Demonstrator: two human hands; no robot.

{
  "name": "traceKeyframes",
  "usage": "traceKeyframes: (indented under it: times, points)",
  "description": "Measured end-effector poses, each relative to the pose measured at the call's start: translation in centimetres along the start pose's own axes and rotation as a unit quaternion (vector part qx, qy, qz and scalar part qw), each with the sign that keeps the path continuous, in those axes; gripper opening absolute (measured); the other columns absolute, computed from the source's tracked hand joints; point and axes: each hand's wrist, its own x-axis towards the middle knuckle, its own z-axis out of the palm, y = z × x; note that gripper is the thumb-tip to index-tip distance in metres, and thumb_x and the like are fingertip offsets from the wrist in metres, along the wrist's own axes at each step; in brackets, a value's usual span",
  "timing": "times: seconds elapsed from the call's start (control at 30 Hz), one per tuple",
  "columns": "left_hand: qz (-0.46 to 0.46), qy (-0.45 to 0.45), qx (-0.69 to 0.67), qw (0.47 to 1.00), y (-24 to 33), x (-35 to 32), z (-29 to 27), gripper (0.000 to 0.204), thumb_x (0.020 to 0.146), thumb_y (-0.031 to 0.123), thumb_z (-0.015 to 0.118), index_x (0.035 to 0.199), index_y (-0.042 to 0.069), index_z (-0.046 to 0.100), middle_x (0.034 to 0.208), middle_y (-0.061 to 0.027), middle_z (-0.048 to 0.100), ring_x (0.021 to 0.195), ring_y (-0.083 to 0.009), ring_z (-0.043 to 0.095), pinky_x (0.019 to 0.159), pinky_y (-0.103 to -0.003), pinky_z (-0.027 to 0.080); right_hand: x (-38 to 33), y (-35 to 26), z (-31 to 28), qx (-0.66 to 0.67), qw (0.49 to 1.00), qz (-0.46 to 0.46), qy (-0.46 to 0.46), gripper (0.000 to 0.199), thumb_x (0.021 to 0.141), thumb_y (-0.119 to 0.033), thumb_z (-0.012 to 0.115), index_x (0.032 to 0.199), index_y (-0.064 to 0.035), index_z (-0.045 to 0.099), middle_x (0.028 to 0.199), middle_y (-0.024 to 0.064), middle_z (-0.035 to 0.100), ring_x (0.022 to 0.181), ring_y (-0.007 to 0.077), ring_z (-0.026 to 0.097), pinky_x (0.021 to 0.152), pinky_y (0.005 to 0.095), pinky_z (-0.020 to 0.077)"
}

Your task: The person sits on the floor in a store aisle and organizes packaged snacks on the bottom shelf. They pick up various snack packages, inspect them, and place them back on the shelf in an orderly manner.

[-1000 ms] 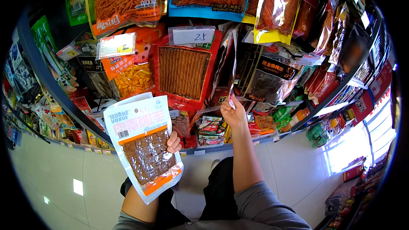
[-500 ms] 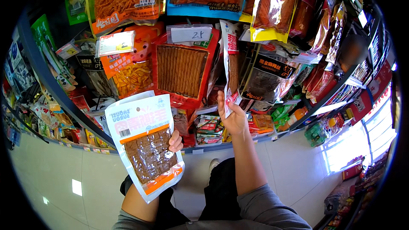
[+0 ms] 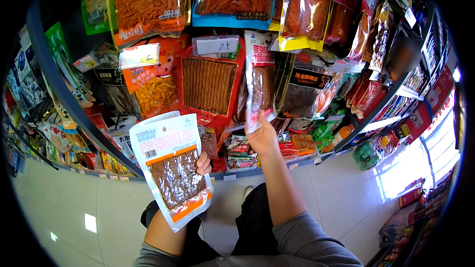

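Observation:
My left hand [image 3: 203, 163] is closed on a white snack packet [image 3: 179, 175] with orange bands and a clear window onto flat brown pieces. Another pale edge shows behind it, so it may hold more than one. My right hand [image 3: 263, 137] grips the lower end of a narrower-looking white and red packet [image 3: 261, 81] with brown contents, which stands upright before the rack. Its top is close to the hooks; whether it still hangs on one I cannot tell. Left of it hangs a red packet [image 3: 208, 86] of brown strips, a handwritten price card [image 3: 216, 45] over its top.
Large bags of orange shredded snacks [image 3: 148, 2] hang above. An orange packet [image 3: 156, 91] and a dark packet [image 3: 304, 89] flank the middle. Small packets [image 3: 241, 151] fill the bottom shelf. A dark shelf edge [image 3: 94, 136] curves on the left, over pale floor tiles [image 3: 74, 202].
The white and red packet has turned from nearly edge-on to show more of its front, shifting slightly left with my right hand. My left hand's packet has moved a little rightward.

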Motion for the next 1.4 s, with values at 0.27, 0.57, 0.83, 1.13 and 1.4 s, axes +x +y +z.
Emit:
traceKeyframes:
  times: [0.27,0.57,0.83,1.13,1.4]
  points:
    - [0.018,-0.015,-0.019,1.000,0.0,0.0,0.4,0.044,0.085,0.047,0.045,0.104,0.007,0.052,0.078,-0.0100,0.044,0.068,-0.0157,0.040,0.066,-0.027,0.035,-1.9,4.1,1.4,-0.099,0.989,-0.106,0.012,0.021,0.086,-0.012,0.059,0.104,-0.0045,0.052,0.107,0.0062,0.058,0.099,0.0180,0.056,0.089,0.0333,0.0453]
    - [0.014,0.044,-0.004,0.999,0.3,-0.1,1.5,0.044,0.087,0.047,0.041,0.095,0.005,0.051,0.077,-0.0097,0.046,0.067,-0.0170,0.041,0.065,-0.028,0.036,-1.4,3.9,0.9,0.002,0.983,-0.178,0.041,0.022,0.087,-0.004,0.051,0.109,-0.0023,0.051,0.108,0.0104,0.059,0.099,0.0224,0.057,0.090,0.0365,0.0455]
    - [-0.038,-0.068,-0.020,0.997,0.5,0.7,-0.4,0.042,0.086,0.043,0.047,0.096,0.002,0.049,0.077,-0.0099,0.047,0.066,-0.0157,0.042,0.064,-0.027,0.036,0.7,-0.7,-1.4,0.077,0.989,-0.105,-0.074,0.021,0.091,-0.022,0.052,0.103,-0.0048,0.056,0.099,0.0084,0.062,0.091,0.0214,0.060,0.077,0.0359,0.0498]
    - [-0.029,-0.010,-0.031,0.999,0.4,0.5,-0.5,0.046,0.081,0.044,0.053,0.080,-0.002,0.051,0.073,-0.0070,0.048,0.068,-0.0147,0.045,0.067,-0.025,0.038,0.0,0.0,-1.7,0.105,0.985,-0.055,-0.125,0.018,0.089,-0.010,0.051,0.104,-0.0034,0.056,0.105,0.0120,0.061,0.099,0.0250,0.059,0.086,0.0398,0.0489]
    - [-0.039,-0.072,-0.033,0.996,0.7,0.3,-2.8,0.044,0.084,0.043,0.049,0.094,0.000,0.052,0.081,-0.0107,0.050,0.068,-0.0167,0.044,0.067,-0.028,0.039,-2.7,3.1,1.5,0.017,0.998,-0.059,0.013,0.032,0.089,-0.018,0.054,0.114,-0.0001,0.047,0.115,0.0154,0.054,0.109,0.0289,0.051,0.098,0.0446,0.0369]
